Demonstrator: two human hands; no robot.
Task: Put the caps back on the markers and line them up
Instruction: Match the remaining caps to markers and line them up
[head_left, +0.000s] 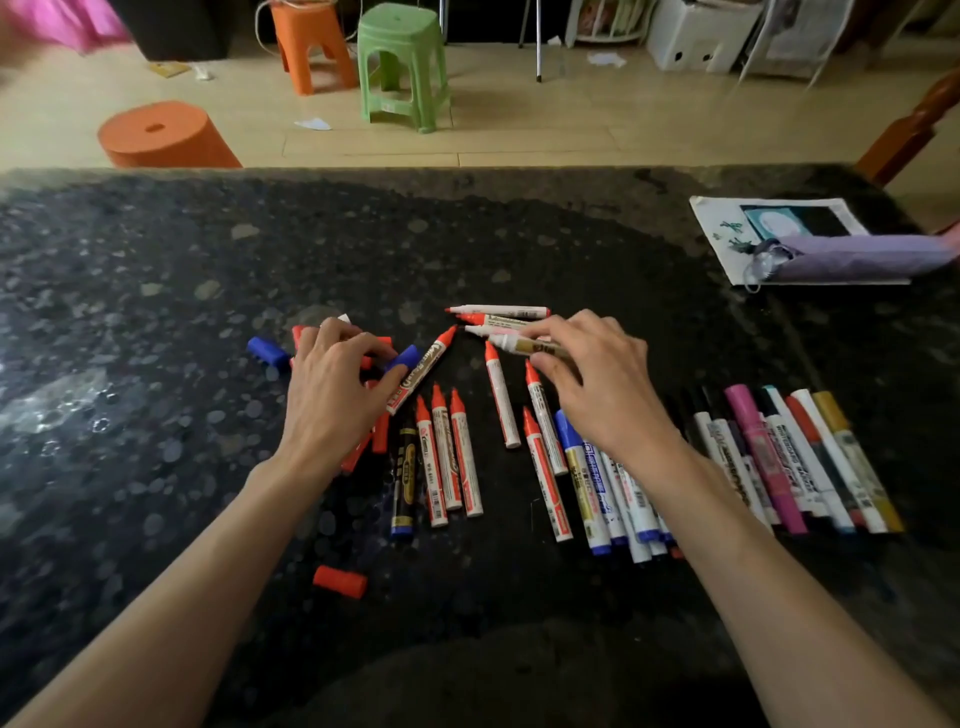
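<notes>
Many markers lie on a dark speckled table (156, 291). My left hand (332, 384) rests over a heap of loose red caps, its fingers pinching a blue cap (404, 357). My right hand (597, 379) pinches a white-and-gold marker (519, 344) by its barrel, tip pointing left. Uncapped red markers (449, 452) lie between my hands, and more (498, 312) lie above my right hand. A row of capped markers (795, 457) lies side by side at the right. One blue cap (266, 351) lies left of my left hand and one red cap (340, 581) lies near the front.
A white printed bag (727, 228) with a purple pouch (852, 260) on it sits at the table's far right. Beyond the far edge stand an orange stool (306, 47), a green stool (402, 62) and a tipped orange stool (161, 135).
</notes>
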